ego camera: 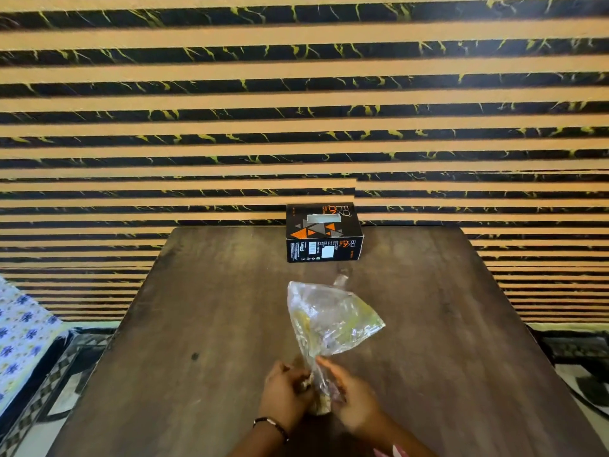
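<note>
A clear, crinkled plastic bag (pixel 329 318) stands up over the dark wooden table (pixel 204 308), its wide end pointing away from me and its narrow end gathered low near the table's front. My left hand (pixel 285 390) grips that gathered end from the left, fingers curled round it. From the right, my right hand (pixel 349 390) pinches the same bunched plastic. Something yellowish shows faintly inside the bag; I cannot tell what it is. A thin bracelet circles my left wrist.
A black box (pixel 324 234) with orange and grey triangles stands at the table's far edge against the striped black-and-tan wall (pixel 296 94). A blue-flowered cloth (pixel 19 331) lies at the left, beside a patterned frame. A dark object lies on the floor at the right.
</note>
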{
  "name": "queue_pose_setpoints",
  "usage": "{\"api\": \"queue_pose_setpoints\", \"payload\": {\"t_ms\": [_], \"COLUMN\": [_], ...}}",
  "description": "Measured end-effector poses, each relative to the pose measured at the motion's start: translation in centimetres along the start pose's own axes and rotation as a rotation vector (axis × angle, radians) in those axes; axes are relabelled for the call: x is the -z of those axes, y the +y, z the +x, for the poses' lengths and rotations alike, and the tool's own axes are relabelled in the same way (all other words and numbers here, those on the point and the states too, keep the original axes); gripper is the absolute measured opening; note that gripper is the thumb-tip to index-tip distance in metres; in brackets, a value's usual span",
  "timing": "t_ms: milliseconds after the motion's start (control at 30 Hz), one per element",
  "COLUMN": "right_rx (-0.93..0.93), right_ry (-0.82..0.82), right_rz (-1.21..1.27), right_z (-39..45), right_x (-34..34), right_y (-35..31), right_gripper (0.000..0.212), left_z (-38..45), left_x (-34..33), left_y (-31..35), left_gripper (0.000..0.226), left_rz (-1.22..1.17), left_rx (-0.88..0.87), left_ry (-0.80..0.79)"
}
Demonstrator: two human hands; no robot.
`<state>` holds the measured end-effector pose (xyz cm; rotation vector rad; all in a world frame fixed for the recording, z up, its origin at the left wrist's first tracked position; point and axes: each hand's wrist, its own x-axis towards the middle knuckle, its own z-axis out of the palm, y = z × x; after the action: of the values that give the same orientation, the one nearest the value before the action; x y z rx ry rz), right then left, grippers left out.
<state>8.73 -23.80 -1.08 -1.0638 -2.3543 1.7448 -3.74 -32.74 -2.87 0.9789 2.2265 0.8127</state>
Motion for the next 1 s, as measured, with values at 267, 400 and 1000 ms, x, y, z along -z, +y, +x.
{"api": "queue_pose_setpoints", "payload": {"t_ms": [267,400,1000], "right_rx": [0.189,0.237,0.363], "right_ry": [0.216,0.327,0.234], "right_rz": [-0.205,-0.237,-0.449], "right_z": [0.3,0.2,-1.7], "right_x": [1.7,1.6,2.5], "right_y": [-1.4,-1.2,-3.4], "right_gripper": [0.064,0.048,0.104], "left_z": [-0.7,-1.2,-1.7], "left_x": [1.4,1.8,2.7], "left_y": [2.5,3.0,3.6], "left_gripper": [0.043,0.060,0.077], "left_rz": [-0.233,-0.297,-0.423], "left_rx": [-0.274,-0.309,-0.239], "left_ry": [-0.026,0.173,0.134]}}
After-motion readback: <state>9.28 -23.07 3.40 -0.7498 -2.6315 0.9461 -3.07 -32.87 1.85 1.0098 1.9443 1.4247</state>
